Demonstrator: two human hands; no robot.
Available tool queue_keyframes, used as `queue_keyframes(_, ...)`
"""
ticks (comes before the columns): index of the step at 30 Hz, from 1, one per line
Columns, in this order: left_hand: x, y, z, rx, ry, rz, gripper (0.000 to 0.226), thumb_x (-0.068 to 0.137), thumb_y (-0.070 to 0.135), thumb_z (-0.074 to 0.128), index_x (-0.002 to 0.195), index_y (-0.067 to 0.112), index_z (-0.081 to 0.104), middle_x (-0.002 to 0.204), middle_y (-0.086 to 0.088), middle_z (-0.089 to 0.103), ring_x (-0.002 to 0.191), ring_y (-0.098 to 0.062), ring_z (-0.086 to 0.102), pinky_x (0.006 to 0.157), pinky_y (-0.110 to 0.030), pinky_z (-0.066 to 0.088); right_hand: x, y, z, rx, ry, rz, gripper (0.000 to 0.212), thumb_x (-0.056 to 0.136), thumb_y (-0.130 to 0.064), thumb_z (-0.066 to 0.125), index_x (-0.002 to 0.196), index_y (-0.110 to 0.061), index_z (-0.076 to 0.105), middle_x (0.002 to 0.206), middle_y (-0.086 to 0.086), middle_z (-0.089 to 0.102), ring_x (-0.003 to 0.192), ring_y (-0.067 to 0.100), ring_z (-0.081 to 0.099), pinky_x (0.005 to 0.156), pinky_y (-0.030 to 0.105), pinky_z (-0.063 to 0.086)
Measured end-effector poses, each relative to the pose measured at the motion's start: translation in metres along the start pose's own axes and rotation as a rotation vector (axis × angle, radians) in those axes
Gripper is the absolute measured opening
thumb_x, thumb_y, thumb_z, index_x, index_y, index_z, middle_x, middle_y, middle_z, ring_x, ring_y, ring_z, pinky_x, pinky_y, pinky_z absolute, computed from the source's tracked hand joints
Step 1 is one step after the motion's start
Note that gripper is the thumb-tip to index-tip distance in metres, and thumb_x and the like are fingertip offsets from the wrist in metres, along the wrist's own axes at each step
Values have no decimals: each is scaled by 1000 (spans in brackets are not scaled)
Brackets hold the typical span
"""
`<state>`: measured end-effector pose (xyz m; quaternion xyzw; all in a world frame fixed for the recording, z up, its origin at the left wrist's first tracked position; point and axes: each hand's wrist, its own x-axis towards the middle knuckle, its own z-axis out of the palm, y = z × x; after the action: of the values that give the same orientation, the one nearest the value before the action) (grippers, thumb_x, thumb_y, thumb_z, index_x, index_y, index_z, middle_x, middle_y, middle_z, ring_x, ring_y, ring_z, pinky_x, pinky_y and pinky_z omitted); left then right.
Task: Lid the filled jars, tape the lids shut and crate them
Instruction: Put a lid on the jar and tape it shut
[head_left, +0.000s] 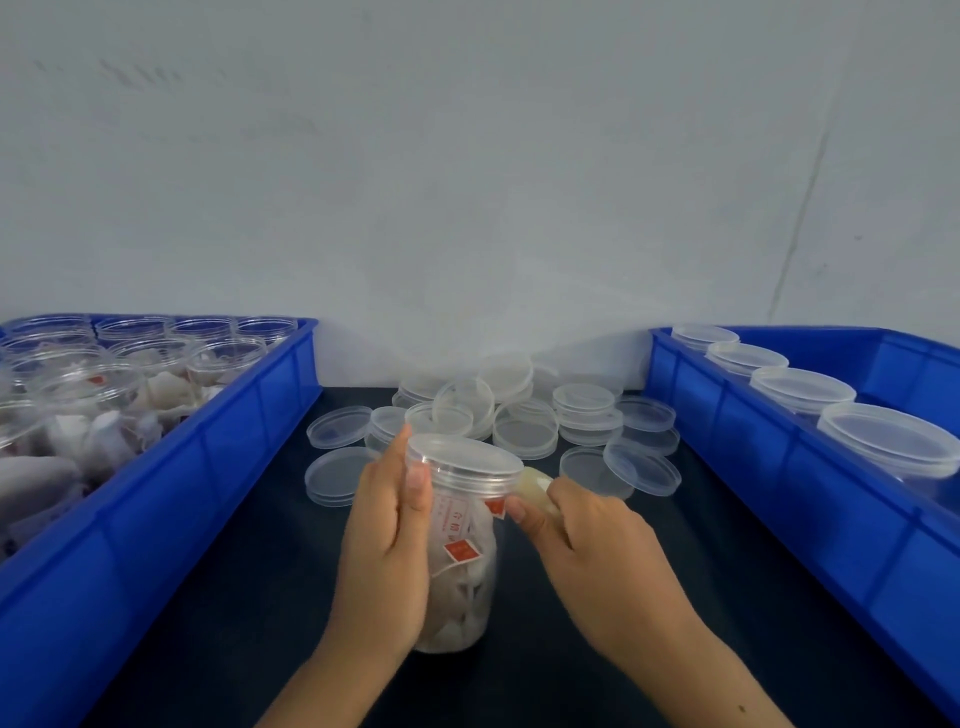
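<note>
A clear plastic jar (462, 582) filled with white tea bags bearing red tags stands on the dark table in the middle. A clear lid (462, 457) sits on its mouth. My left hand (387, 545) grips the jar's left side, thumb up near the lid rim. My right hand (587, 540) holds a roll of clear tape (535, 486) against the jar's right side just under the lid; most of the roll is hidden by the fingers.
A pile of loose clear lids (524, 415) lies behind the jar. A blue crate (249, 431) on the left holds several filled open jars. A blue crate (769, 467) on the right holds several lidded jars. A grey wall stands behind.
</note>
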<state>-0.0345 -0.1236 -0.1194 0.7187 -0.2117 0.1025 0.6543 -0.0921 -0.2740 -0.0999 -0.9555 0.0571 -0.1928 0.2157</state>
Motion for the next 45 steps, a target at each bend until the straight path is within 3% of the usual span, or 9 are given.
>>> queue_keyframes(3, -5, 0, 5, 103, 74, 36, 66, 82, 65, 29, 142, 40, 39, 136, 24, 49, 126, 5, 46, 103, -25, 43, -5, -6, 4, -63, 11, -8, 52, 89, -66, 14, 73, -22, 39, 66, -4, 50, 57, 12, 49, 48, 21, 34)
queue_keyframes(6, 0, 2, 3, 139, 13, 17, 56, 67, 76, 53, 118, 60, 37, 107, 44, 54, 102, 20, 52, 78, -15, 49, -9, -11, 5, -101, 17, -25, 47, 94, -62, 14, 70, -25, 31, 66, -6, 48, 55, 10, 44, 50, 24, 34)
queue_keyframes(10, 8, -1, 1, 140, 43, -30, 80, 37, 85, 71, 106, 54, 43, 100, 47, 52, 93, 24, 51, 69, -11, 43, -9, -14, 2, -147, -13, -55, 43, 97, -57, 14, 76, -24, 33, 67, -6, 50, 56, 10, 46, 53, 25, 38)
queue_keyframes(18, 17, -4, -6, 5, 7, -73, 81, 33, 62, 80, 105, 36, 52, 95, 22, 64, 90, 15, 58, 64, -4, 45, -2, 2, -29, -6, -177, 31, 59, 84, -71, 25, 87, -21, 57, 78, -1, 61, 71, 14, 57, 69, 31, 48)
queue_keyframes(22, 16, -2, -6, -11, -31, -88, 80, 33, 60, 82, 103, 36, 53, 95, 33, 61, 87, 16, 58, 62, -2, 45, -2, 8, -30, -73, -192, -42, 54, 94, -59, 23, 85, -17, 56, 78, 0, 58, 67, 10, 51, 69, 29, 46)
queue_keyframes(27, 18, 3, -11, -165, -102, -172, 83, 36, 52, 93, 109, 28, 60, 96, 16, 72, 87, -2, 69, 62, -16, 54, 0, 10, -31, -46, -170, -81, 45, 97, -55, 22, 81, -22, 48, 74, -2, 54, 65, 9, 48, 66, 28, 43)
queue_keyframes(30, 21, 5, -16, -241, -230, -225, 90, 32, 50, 94, 112, 19, 64, 100, -1, 75, 93, -16, 72, 74, -29, 54, 0, 8, -29, -28, -124, -111, 51, 85, -64, 10, 79, -26, 44, 72, -3, 52, 63, 8, 46, 63, 26, 40)
queue_keyframes(32, 23, 6, -19, -274, -317, -245, 97, 25, 56, 92, 111, 17, 66, 101, -5, 75, 94, -19, 72, 71, -26, 56, 2, 10, -29, -45, -97, -129, 55, 79, -64, 5, 82, -26, 44, 72, -4, 51, 64, 10, 46, 63, 27, 40)
queue_keyframes(45, 27, -1, -22, -336, -375, -339, 121, 16, 55, 93, 123, 17, 50, 101, 1, 75, 89, -14, 72, 61, -18, 55, 6, 14, -12, -109, -13, -139, 70, 75, -69, -3, 90, -20, 45, 74, -5, 52, 69, 13, 53, 65, 30, 44)
